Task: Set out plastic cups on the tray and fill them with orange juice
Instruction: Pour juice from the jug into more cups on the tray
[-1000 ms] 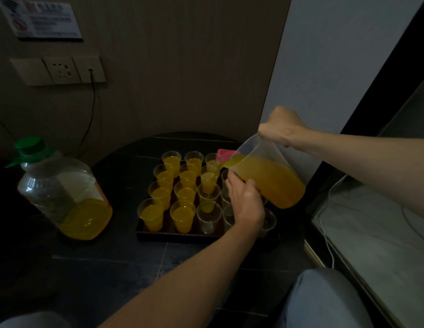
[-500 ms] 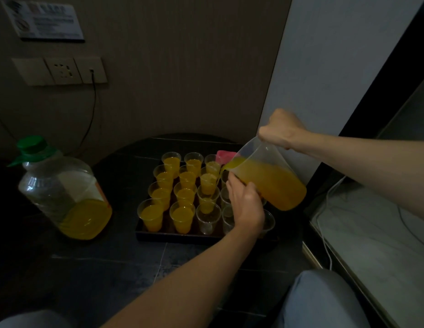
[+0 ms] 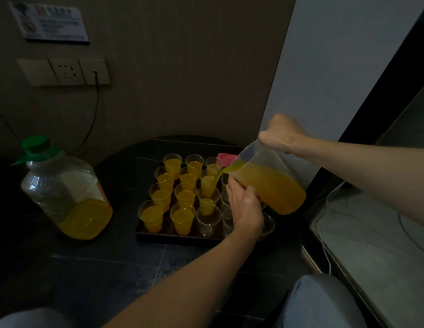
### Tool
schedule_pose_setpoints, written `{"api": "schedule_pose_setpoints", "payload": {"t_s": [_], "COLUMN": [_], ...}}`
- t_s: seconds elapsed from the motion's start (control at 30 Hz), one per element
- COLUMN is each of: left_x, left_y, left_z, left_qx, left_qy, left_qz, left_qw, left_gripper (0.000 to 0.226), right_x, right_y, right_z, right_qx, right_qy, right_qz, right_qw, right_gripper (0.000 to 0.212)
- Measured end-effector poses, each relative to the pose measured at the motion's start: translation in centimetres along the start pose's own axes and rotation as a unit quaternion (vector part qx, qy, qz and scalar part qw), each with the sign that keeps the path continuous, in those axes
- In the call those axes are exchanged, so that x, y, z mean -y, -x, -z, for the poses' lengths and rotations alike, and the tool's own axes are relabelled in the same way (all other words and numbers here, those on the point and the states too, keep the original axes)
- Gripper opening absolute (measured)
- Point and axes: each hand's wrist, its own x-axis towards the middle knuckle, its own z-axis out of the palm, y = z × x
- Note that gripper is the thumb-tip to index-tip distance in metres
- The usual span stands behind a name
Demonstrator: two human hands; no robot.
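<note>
pour running into the third column

nearest me, along the front rim of the tray, the full cups take the two places toward the tray's left edge, and next to them an empty cup stands clear to the bottom. well off the tray's left side the big bottle leans, with juice pooled in its low corner.

my left hand lies over the tray's right half, back up, hiding several cups. its fingertips reach the underside of the jug. i cannot tell whether the fingers clasp a cup below or only steady things. it sits much where it was a second ago.

just behind the empty cup, the part-filled cup looks a little fuller than a second ago. the jug's lip has dipped slightly, and a thin stream runs off it toward this column. so the pour is live, and i judge the two left columns done, the third underway and the cups under my hand yet to fill: roughly halfway.

over the tray's right rear, my right hand is fisted tight on the jug's top edge, tipping it. plenty of orange juice remains inside. a pink thing sits at the tray's back right corner.
</note>
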Motion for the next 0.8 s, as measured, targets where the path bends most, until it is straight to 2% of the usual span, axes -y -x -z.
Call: {"api": "schedule_pose_setpoints", "payload": {"t_s": [0.8], "left_x": [-0.42], "left_y": [-0.05], "left_z": [-0.22], "left_qx": [-0.024], "left_qy": [-0.005], "left_qz": [0.028], "left_qw": [0.999], "left_gripper": [0.060], "right_x": [0.29], "right_y": [0.00], "right_z": [0.16], "right_qx": [-0.002], "right_qy": [0.006], "right_qz": [0.009], "right_qw": [1.000], "right_gripper": [0.034]}}
